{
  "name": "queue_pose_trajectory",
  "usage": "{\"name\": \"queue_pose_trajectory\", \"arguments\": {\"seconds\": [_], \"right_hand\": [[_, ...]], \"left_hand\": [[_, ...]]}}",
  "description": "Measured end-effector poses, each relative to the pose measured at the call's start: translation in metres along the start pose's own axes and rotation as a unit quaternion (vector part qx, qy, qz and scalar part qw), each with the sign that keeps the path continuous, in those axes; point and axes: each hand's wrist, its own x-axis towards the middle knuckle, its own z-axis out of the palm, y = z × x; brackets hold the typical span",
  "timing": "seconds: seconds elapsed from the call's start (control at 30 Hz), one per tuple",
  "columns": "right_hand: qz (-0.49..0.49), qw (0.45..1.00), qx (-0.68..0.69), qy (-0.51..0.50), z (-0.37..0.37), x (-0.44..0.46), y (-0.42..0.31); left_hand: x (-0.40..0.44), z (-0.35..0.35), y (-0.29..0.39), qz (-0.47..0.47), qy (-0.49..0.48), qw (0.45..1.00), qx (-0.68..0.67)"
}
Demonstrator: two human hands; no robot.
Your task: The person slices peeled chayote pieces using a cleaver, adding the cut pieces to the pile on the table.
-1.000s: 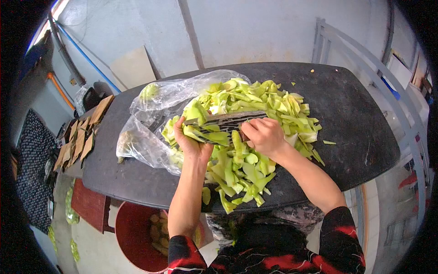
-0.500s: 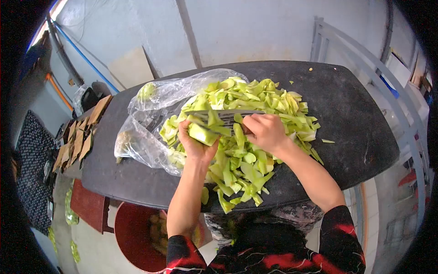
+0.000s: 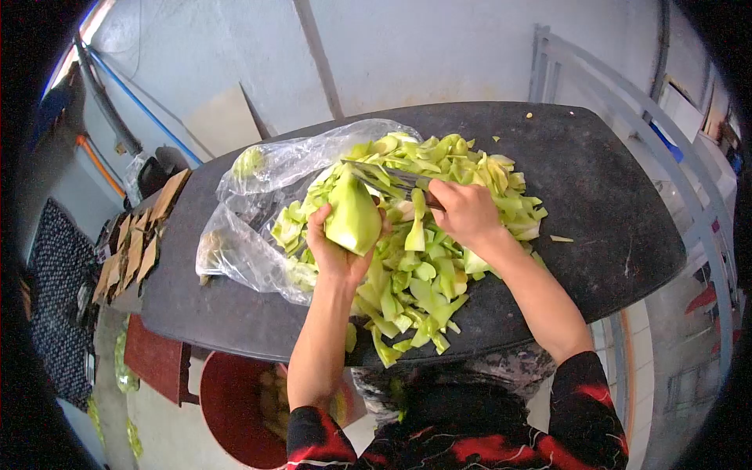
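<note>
My left hand grips a pale green peeled vegetable, its narrow end tilted up. In my right hand is a knife, its blade pointing left to the top of the vegetable. A strip of green peel hangs by my right fingers. Beneath and around both hands, a heap of green peelings covers the middle of the dark table. Left of the heap lies a clear plastic bag with pale green vegetables inside.
Under the table's front edge stands a red bucket with pieces inside, beside a dark red stool. Torn cardboard lies at the left. A grey metal railing curves along the right side.
The vegetable in my left hand has turned more upright. The knife blade, earlier lying across the vegetable, is now up at its top, and the hanging peel strip shows more fully.
</note>
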Motion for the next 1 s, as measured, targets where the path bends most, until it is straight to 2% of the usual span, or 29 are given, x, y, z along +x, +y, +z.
{"name": "queue_pose_trajectory", "arguments": {"seconds": [0.03, 0.1, 0.17, 0.2, 0.33, 0.43, 0.5, 0.53, 0.57, 0.63, 0.7, 0.77, 0.8, 0.83, 0.9, 0.93, 0.97, 1.0], "right_hand": [[0.000, 1.000, 0.001, 0.000, 0.000, 0.000, -0.001], [0.028, 1.000, 0.012, -0.001, -0.001, 0.001, -0.002], [0.016, 1.000, 0.010, 0.001, -0.001, 0.000, -0.002], [0.005, 1.000, 0.007, 0.005, -0.001, 0.000, -0.002], [-0.002, 0.999, 0.040, 0.036, -0.007, 0.002, -0.007], [0.020, 0.999, -0.012, 0.026, -0.009, 0.004, -0.006], [0.044, 0.996, -0.077, -0.009, -0.007, 0.002, -0.002], [0.042, 0.996, -0.078, -0.007, -0.007, 0.003, 0.000], [0.045, 0.995, -0.088, -0.002, -0.006, 0.002, 0.001], [0.047, 0.994, -0.094, 0.002, -0.006, 0.001, -0.001], [0.072, 0.994, -0.085, -0.023, -0.010, 0.004, -0.003], [0.081, 0.992, -0.090, -0.032, -0.008, 0.002, -0.003], [0.088, 0.991, -0.096, -0.043, -0.008, 0.001, -0.003], [0.088, 0.990, -0.097, -0.043, -0.009, 0.001, -0.002], [0.091, 0.989, -0.093, -0.075, -0.009, 0.002, -0.003], [0.089, 0.989, -0.093, -0.075, -0.009, 0.002, -0.003], [0.093, 0.988, -0.094, -0.076, -0.009, 0.002, -0.004], [0.097, 0.988, -0.095, -0.078, -0.010, 0.001, -0.004]], "left_hand": [[0.000, 0.003, 0.000, 0.008, 0.042, 0.999, 0.008], [0.004, -0.001, 0.002, 0.009, 0.043, 0.999, -0.018], [0.006, -0.002, 0.004, 0.014, 0.076, 0.997, -0.027], [0.008, -0.007, 0.007, -0.006, 0.047, 0.997, -0.063], [0.013, -0.017, 0.009, -0.003, 0.052, 0.997, -0.063], [0.018, -0.029, 0.015, -0.008, 0.083, 0.997, -0.009], [0.024, -0.037, 0.023, -0.006, 0.198, 0.980, 0.028], [0.025, -0.040, 0.031, 0.018, 0.191, 0.976, 0.103], [0.028, -0.044, 0.039, 0.034, 0.250, 0.954, 0.161], [0.036, -0.075, 0.048, 0.180, 0.205, 0.896, 0.351], [0.037, -0.086, 0.054, 0.181, 0.223, 0.873, 0.394], [0.037, -0.096, 0.053, 0.200, 0.254, 0.701, 0.635], [0.037, -0.094, 0.047, 0.250, 0.237, 0.650, 0.677], [0.037, -0.093, 0.045, 0.250, 0.237, 0.650, 0.677], [0.035, -0.087, 0.042, 0.204, 0.247, 0.579, 0.750], [0.035, -0.086, 0.039, 0.247, 0.245, 0.591, 0.728], [0.036, -0.085, 0.040, 0.249, 0.246, 0.590, 0.727], [0.035, -0.083, 0.042, 0.248, 0.239, 0.564, 0.751]]}}
